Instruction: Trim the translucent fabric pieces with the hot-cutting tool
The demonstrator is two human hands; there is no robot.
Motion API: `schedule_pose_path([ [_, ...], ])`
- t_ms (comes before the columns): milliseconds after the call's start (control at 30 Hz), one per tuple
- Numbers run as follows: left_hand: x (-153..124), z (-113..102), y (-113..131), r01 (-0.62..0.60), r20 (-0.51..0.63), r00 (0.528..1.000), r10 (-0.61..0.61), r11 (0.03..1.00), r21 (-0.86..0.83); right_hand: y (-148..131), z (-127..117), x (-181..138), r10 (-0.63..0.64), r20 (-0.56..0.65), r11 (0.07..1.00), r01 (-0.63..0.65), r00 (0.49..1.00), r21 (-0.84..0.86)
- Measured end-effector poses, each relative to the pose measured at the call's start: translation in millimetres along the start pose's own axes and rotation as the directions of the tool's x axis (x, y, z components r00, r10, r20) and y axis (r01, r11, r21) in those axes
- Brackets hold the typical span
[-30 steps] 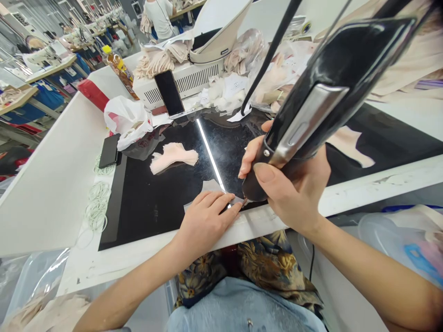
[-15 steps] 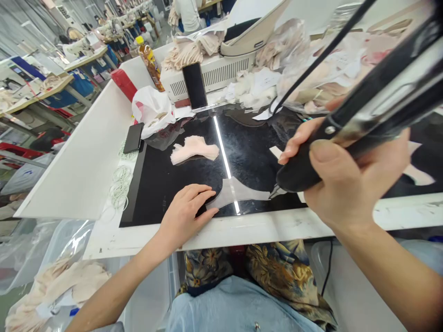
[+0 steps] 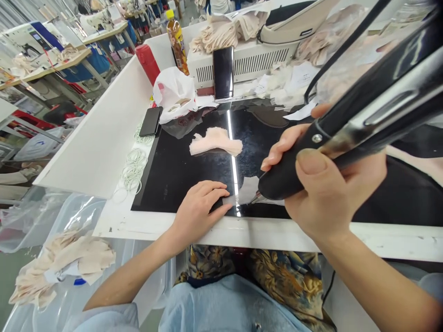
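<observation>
My left hand [image 3: 200,210] lies on the black work surface [image 3: 169,180], its fingers extended and slightly bent, fingertips at the left end of a thin whitish fabric piece [image 3: 248,188]. In my right hand [image 3: 332,193] is a bulky black hand tool [image 3: 287,177] with a slotted metal strip and a small screw. Its narrow tip touches or hovers just above the fabric piece; I cannot tell which. Tool and hand cover the piece's right part. Beyond my left hand, a stack of pale pink fabric pieces [image 3: 215,142] sits on the black surface.
A phone [image 3: 223,74] leans on a white vented box [image 3: 204,69]; a second phone [image 3: 151,121] lies at left near green cord loops [image 3: 133,168]. A white plastic bag [image 3: 175,92], red object [image 3: 147,64] and bottle [image 3: 177,44] stand behind. A black cable [image 3: 342,44] hangs at right.
The tool's tip has gone from the right end of the whitish piece leftward, closer to my left hand, which stays by the piece. The camera view has shifted.
</observation>
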State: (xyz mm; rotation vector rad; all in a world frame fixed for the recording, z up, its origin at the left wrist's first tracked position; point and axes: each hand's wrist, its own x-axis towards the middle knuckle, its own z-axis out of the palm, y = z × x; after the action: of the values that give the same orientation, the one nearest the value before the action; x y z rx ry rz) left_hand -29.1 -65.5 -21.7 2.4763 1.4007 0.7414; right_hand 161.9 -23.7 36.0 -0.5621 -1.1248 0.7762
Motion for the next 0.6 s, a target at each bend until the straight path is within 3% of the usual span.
schedule_pose_path([
  [200, -6.7, 1.3, -1.6, 0.033, -0.033, 0.999, -0.032, 0.999, 0.027, 2.5, 13.8, -5.5, 0.077, 0.021, 0.994, -0.079, 0.997, 0.071],
  [600, -7.5, 2.3, 0.4, -0.034, -0.034, 0.999, 0.036, 0.998, 0.054, 16.6, 31.2, -7.5, -0.024, 0.048, 0.994, 0.018, 0.999, 0.106],
])
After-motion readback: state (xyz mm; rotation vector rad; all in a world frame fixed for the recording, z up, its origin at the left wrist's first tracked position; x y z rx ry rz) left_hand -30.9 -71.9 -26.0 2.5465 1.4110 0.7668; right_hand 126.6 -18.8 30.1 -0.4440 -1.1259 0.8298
